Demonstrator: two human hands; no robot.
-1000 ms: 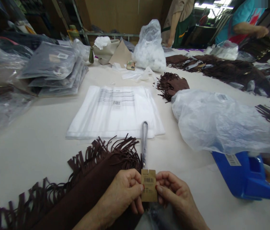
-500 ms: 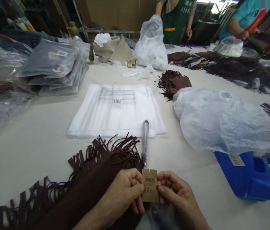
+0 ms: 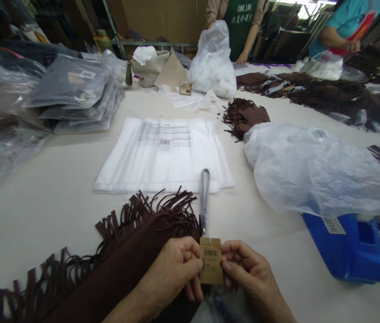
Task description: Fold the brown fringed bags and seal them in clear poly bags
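Both my hands pinch a small brown paper tag (image 3: pixel 211 261) with a barcode, at the near edge of the table. My left hand (image 3: pixel 173 271) grips its left side, my right hand (image 3: pixel 245 271) its right side. A grey strap loop (image 3: pixel 205 197) runs from the tag's top away from me over the table. A dark brown fringed suede piece (image 3: pixel 122 260) lies under and left of my left hand. A stack of flat white plastic bags (image 3: pixel 163 154) with a barcode label lies just beyond the strap.
A crumpled clear plastic bag (image 3: pixel 311 170) lies at right, over a blue box (image 3: pixel 348 249). Packed dark bags (image 3: pixel 75 94) are stacked at back left. More brown fringed pieces (image 3: pixel 328 96) cover the far right. Two other people stand at the far end.
My hands and the tag have stayed put. The person in the green apron at the far end has moved left toward the white bag.
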